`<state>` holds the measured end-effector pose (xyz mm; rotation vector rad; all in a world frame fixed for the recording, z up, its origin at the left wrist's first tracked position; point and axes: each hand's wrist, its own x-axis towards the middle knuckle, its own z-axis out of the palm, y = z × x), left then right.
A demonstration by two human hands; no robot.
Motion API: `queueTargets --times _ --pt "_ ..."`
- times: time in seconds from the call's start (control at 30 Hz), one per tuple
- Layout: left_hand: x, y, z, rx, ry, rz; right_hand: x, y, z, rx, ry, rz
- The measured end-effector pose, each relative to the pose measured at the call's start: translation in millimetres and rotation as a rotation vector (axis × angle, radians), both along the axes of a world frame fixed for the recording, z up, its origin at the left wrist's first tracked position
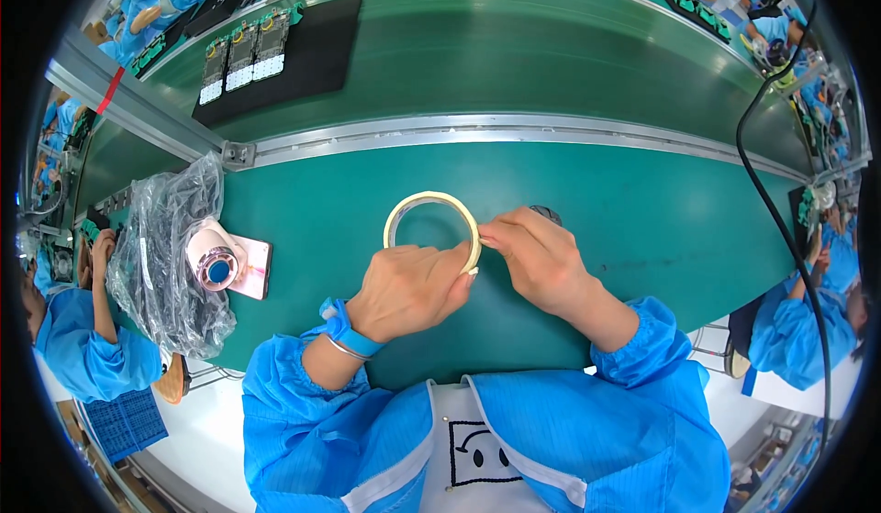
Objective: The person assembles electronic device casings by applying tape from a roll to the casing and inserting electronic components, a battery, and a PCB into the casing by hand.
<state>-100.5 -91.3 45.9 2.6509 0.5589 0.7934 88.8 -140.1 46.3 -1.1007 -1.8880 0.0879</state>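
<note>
"Green bench (312,178); what's in hand?"
"The left hand (406,285) is closed round a tape roll (429,195) at six o'clock; the right hand (541,261) pinches its edge at three."
"Handling?"
"Light, stiffish, tacky-edged, I'd guess; grip the rim. Clear plastic (151,265) lies at nine."

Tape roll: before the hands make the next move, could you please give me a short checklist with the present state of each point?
1. Roll held by the left hand: ok.
2. Right hand at the roll: ok, fingertips at its right side.
3. Tape end loosened: cannot tell, fingers hide that spot.
4. Wristband apart from the roll: ok.
5. Bag and phone apart from the roll: ok, both lie to its left.
6. Dark thing well away from the right hand: not ok, it shows just behind it.
</note>
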Motion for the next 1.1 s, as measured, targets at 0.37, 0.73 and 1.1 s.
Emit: queueTargets --times 0.37,0.73,1.1 --pt "-0.9 1.4 -1.5 -0.033 -0.019 -0.024 7.9 -0.7 5.7 -0.091 0.058 0.077" --pt "5.3 2.6 1.5 -0.080 0.037 -0.008 14.9 1.4 -2.4 -0.087 0.047 0.066" --pt "2.2 -0.3 -4.7 -0.084 0.055 0.015 5.9 -1.9 -14.0 -0.148 0.066 0.079"
